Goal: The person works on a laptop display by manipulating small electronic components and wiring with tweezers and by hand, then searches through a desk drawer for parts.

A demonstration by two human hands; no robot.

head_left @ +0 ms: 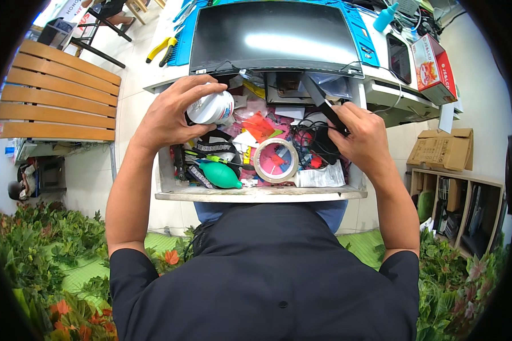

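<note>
My left hand (pixel 173 111) is closed around a white round tub (pixel 212 108), tilted over the left part of an open drawer (pixel 256 195). In my right hand (pixel 361 133) is a flat black rectangular object (pixel 323 101), held at a slant over the drawer's right side; its exact kind cannot be made out. Below my hands the drawer is full of loose things: a roll of tape (pixel 260 165), a green rubber air blower (pixel 219 174), tangled black cables (pixel 318 142), a lanyard strap (pixel 219 146) and pieces of red and pink plastic.
Above the drawer a black screen panel (pixel 273 37) lies on a blue mat (pixel 181 54). Yellow-handled pliers (pixel 160 50) rest left of it. A red and white box (pixel 433 69), a phone (pixel 399 58) and a teal bottle (pixel 385 18) stand at right. A slatted wooden bench (pixel 60 94) is at left.
</note>
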